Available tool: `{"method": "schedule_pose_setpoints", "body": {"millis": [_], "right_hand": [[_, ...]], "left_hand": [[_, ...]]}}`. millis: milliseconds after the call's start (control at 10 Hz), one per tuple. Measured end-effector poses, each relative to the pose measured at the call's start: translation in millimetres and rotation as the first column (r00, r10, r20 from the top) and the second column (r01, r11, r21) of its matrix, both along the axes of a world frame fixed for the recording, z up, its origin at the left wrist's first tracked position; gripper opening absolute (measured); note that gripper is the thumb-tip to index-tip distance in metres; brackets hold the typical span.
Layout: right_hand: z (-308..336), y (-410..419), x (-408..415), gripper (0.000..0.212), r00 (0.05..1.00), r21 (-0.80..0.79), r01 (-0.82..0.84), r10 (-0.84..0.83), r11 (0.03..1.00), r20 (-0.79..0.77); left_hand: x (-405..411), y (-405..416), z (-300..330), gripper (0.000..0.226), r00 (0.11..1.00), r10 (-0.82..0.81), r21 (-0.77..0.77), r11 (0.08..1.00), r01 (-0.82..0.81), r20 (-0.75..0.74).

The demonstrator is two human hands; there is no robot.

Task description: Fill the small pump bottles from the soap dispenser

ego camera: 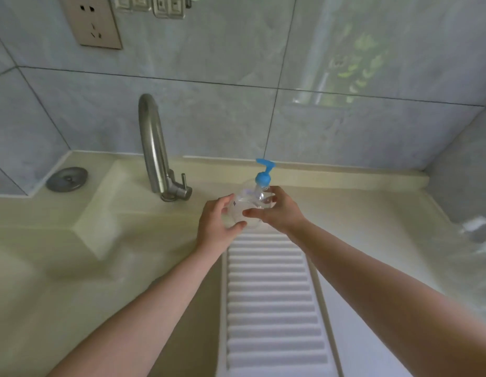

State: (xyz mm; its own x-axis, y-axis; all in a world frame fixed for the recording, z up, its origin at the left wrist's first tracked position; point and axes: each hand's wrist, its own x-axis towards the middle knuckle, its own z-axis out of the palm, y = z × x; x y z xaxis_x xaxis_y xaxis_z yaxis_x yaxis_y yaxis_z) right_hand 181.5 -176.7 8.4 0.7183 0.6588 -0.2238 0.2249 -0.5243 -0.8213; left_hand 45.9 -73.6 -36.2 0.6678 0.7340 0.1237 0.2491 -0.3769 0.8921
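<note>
Head view is showing both bare arms reaching forward over a pale sink counter point(345, 210), and both hands are meeting on one clear bottle point(243, 205) with a blue pump point(263, 172). The left hand point(217, 227) is curling its fingers and thumb round the lower body of the bottle, while the right hand point(277, 210) is gripping it nearer the neck, thumb lying across the front. The bottle is sitting tilted between the palms, just above the far end of a white ribbed washboard point(271, 295) and to the right of the steel tap point(154, 148). The blue pump is standing on the neck, so the bottle is apparently not opened yet. Whether this is the dispenser or one of the small bottles, I cannot tell, and its contents are looking clear or absent. No second bottle is showing plainly; blurred pale shapes at the right edge are too smeared to name. Judging by this, the filling is looking barely begun: opening, pouring and recapping all seem left to do.
</note>
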Motion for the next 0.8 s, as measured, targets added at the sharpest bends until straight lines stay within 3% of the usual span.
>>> {"method": "schedule_pose_setpoints", "body": {"millis": [200, 400, 700, 800], "right_hand": [[-15.9, 77.6, 21.0, 0.088, 0.993, -0.076, -0.107, 0.11, 0.991, 0.035], [-37.7, 126.1, 41.9, 0.092, 0.97, -0.149, -0.222, 0.233, 0.964, 0.063], [-56.6, 139.3, 48.4, 0.096, 0.954, -0.154, -0.275, 0.289, 0.949, 0.079], [-55.9, 132.7, 44.6, 0.111, 0.951, -0.154, -0.293, 0.305, 0.944, 0.057]], "left_hand": [[10.0, 60.6, -18.5, 0.059, 0.995, 0.062, -0.059, 0.996, -0.066, -0.08], [13.6, 77.0, -40.9, 0.055, 0.993, 0.103, -0.202, 0.973, -0.111, -0.05], [16.8, 81.2, -55.6, 0.05, 0.984, 0.17, -0.221, 0.959, -0.177, -0.052], [15.1, 76.9, -48.2, 0.052, 0.985, 0.152, -0.238, 0.957, -0.166, -0.077]]}}
